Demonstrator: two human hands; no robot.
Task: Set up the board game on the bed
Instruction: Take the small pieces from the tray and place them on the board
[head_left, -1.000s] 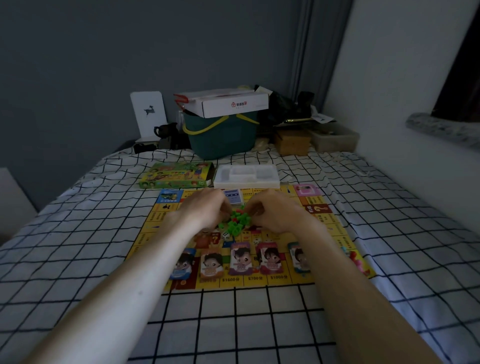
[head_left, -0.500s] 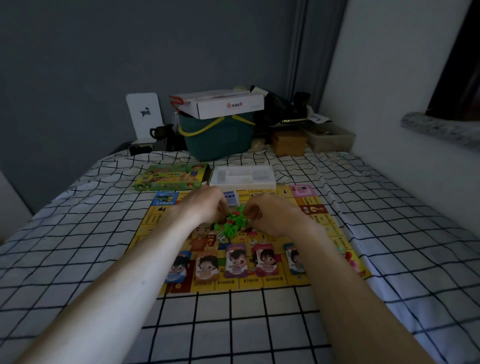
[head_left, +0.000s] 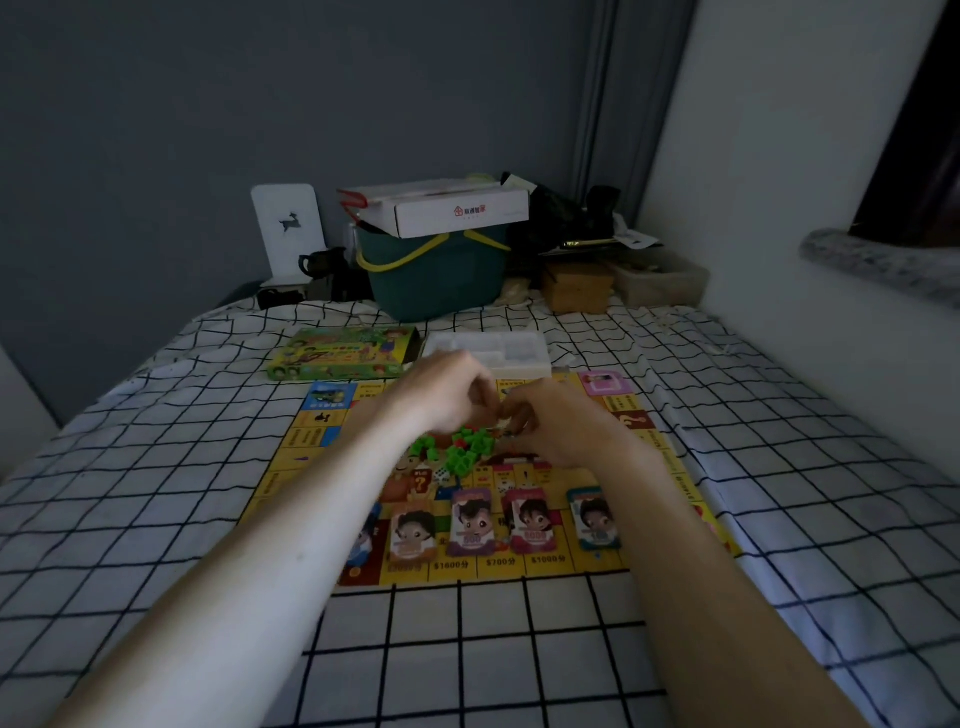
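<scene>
Bare forearms, no sleeves; hands (head_left: 498, 410) ungloved.

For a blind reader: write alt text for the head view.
Two hands, left and right, meet over a heap of small green pieces on a yellow game board laid on a checked bed. Character cards line its near edge.

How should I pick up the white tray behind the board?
Probably by its two short ends, one hand each, reaching past the game board. The white tray lies flat and wide, its open compartments facing up, so lifting both ends level seems safest.
</scene>
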